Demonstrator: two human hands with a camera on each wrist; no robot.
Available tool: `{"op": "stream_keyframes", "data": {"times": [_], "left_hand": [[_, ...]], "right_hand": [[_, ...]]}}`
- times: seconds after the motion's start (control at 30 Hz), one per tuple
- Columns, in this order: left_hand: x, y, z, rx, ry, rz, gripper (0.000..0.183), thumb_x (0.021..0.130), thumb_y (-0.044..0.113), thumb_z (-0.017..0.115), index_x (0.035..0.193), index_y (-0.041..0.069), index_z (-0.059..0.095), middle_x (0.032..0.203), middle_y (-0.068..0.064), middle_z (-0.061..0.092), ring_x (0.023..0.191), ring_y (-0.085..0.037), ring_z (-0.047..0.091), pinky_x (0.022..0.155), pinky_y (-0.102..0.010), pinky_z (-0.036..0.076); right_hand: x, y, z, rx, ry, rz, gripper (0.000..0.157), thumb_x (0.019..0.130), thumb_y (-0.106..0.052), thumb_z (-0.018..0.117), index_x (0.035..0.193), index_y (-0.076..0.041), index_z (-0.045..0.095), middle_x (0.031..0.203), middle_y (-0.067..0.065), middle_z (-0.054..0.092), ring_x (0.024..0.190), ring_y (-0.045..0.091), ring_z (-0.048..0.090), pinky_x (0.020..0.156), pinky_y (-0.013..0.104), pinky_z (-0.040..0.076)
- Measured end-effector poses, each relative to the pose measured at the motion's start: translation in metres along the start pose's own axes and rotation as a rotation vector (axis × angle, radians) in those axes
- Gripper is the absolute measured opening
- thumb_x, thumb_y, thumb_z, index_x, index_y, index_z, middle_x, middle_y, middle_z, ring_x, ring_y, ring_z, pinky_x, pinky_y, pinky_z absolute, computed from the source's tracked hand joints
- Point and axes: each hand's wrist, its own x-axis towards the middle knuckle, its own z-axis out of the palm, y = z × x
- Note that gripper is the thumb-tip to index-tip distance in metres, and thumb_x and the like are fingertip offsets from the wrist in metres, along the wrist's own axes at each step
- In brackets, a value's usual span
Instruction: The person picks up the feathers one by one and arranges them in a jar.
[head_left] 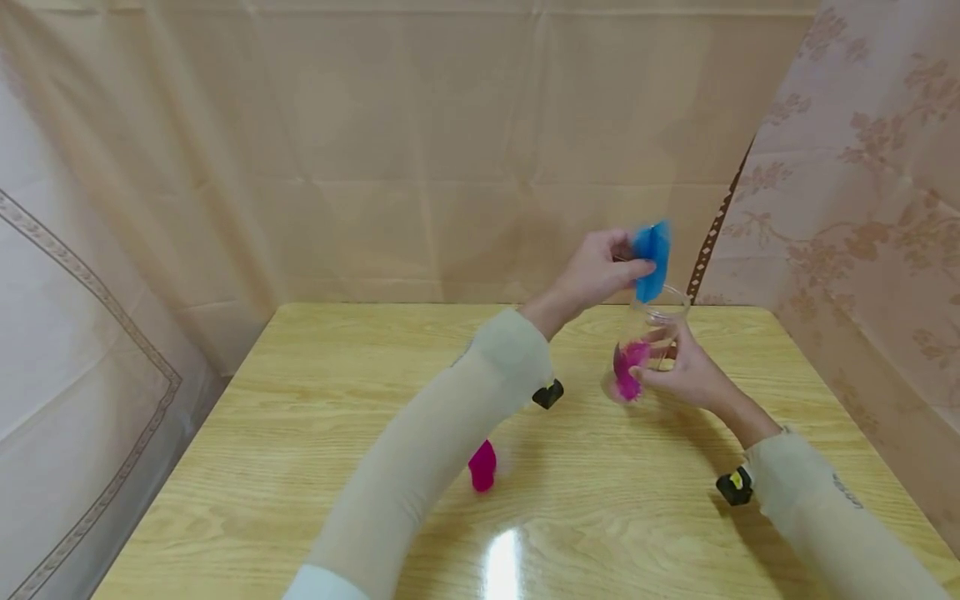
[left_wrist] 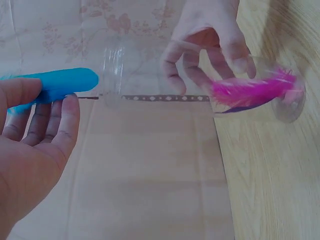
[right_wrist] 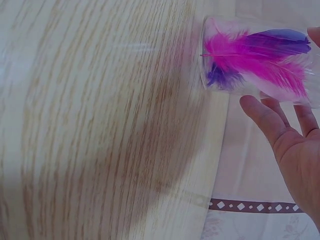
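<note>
My left hand [head_left: 585,273] pinches a bright blue feather [head_left: 652,262] between thumb and fingers, just over the mouth of a clear jar [head_left: 662,319]. In the left wrist view, the rounded end of that feather [left_wrist: 72,84] points toward the jar's rim [left_wrist: 114,75]. The right hand [head_left: 696,375] grips the jar around its side, thumb at the front and fingers behind. Inside the lower part lie a pink feather [right_wrist: 250,55] and a purple feather [right_wrist: 285,41].
A magenta feather [head_left: 483,467] lies on the wooden table [head_left: 337,400], beside the left sleeve [head_left: 442,442]. Cloth drapes [head_left: 420,150] hang behind the table and at both sides. Small black devices [head_left: 735,486] are worn at the wrists.
</note>
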Motion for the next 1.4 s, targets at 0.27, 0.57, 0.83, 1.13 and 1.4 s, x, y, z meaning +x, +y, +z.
{"op": "stream_keyframes", "data": {"times": [0.27, 0.57, 0.83, 1.13, 1.4], "left_hand": [[-0.001, -0.003, 0.011, 0.026, 0.002, -0.002, 0.022, 0.097, 0.007, 0.069, 0.117, -0.001, 0.065, 0.103, -0.008, 0.07, 0.09, -0.014, 0.067, 0.078, -0.025, 0.059], [0.002, -0.009, 0.017, 0.055, -0.011, -0.015, 0.024, 0.096, 0.007, 0.07, 0.118, -0.001, 0.066, 0.101, -0.007, 0.07, 0.088, -0.013, 0.068, 0.074, -0.021, 0.058], [0.003, -0.01, 0.017, 0.095, -0.03, -0.011, 0.027, 0.097, 0.009, 0.07, 0.121, 0.001, 0.065, 0.102, -0.005, 0.07, 0.088, -0.011, 0.067, 0.08, -0.025, 0.059], [0.004, -0.008, 0.016, 0.1, -0.044, -0.011, 0.029, 0.097, 0.009, 0.07, 0.124, 0.0, 0.064, 0.102, -0.007, 0.07, 0.087, -0.014, 0.067, 0.075, -0.023, 0.059], [0.006, -0.009, 0.013, 0.126, -0.057, -0.012, 0.025, 0.097, 0.01, 0.07, 0.119, 0.001, 0.065, 0.099, -0.005, 0.069, 0.087, -0.014, 0.066, 0.073, -0.023, 0.059]], "right_hand": [[0.0, 0.003, 0.0, -0.001, -0.002, -0.011, 0.084, 0.09, -0.01, 0.079, 0.148, -0.008, 0.018, 0.136, 0.028, 0.042, 0.118, 0.051, 0.052, 0.078, 0.025, 0.057], [0.0, 0.002, 0.001, 0.008, 0.003, -0.015, 0.083, 0.09, -0.009, 0.078, 0.147, -0.005, 0.018, 0.134, 0.029, 0.044, 0.117, 0.05, 0.052, 0.078, 0.023, 0.057], [0.0, 0.002, -0.001, -0.001, -0.011, 0.006, 0.085, 0.091, -0.013, 0.078, 0.15, -0.007, 0.016, 0.137, 0.028, 0.043, 0.119, 0.049, 0.051, 0.079, 0.023, 0.056], [0.001, 0.003, -0.001, 0.0, -0.008, -0.006, 0.085, 0.09, -0.01, 0.078, 0.149, -0.006, 0.016, 0.136, 0.029, 0.042, 0.118, 0.051, 0.051, 0.077, 0.024, 0.057], [0.003, 0.002, 0.002, -0.002, 0.006, -0.014, 0.084, 0.09, -0.009, 0.078, 0.148, -0.005, 0.017, 0.136, 0.029, 0.042, 0.117, 0.051, 0.052, 0.077, 0.023, 0.057]]}}
